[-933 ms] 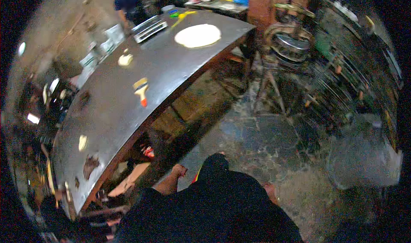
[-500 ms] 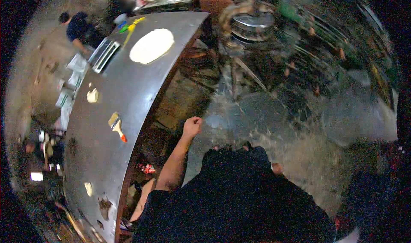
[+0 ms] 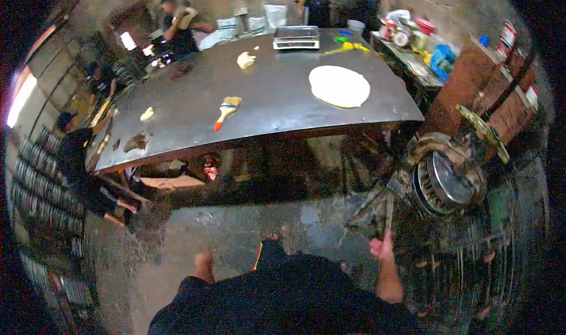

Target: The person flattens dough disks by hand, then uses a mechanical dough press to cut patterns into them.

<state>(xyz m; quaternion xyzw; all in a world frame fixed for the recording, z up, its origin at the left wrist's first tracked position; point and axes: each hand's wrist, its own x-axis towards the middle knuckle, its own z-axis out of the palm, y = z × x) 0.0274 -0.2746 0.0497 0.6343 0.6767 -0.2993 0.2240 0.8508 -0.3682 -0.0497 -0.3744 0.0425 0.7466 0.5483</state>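
Observation:
My right hand hangs over the floor to the right of my body, below the front edge of the table. One finger points forward from it, and nothing shows in its grasp. At my left side, only a small foreshortened part of my left hand shows, its fingers not discernible. Neither hand touches the dark metal-topped table. On that top lie a wide flat sheet of dough, a brush with pale bristles and a red-tipped handle, a dough lump and a smaller piece of dough.
A scale and a yellow object sit toward the table's far side. Right of the table stands a round metal machine. Co-workers stand at the far side and left end. A cluttered side table is behind right.
My view has swung left, so the table now lies across the front instead of along my left side. My left arm has dropped back; the right forearm has come into view.

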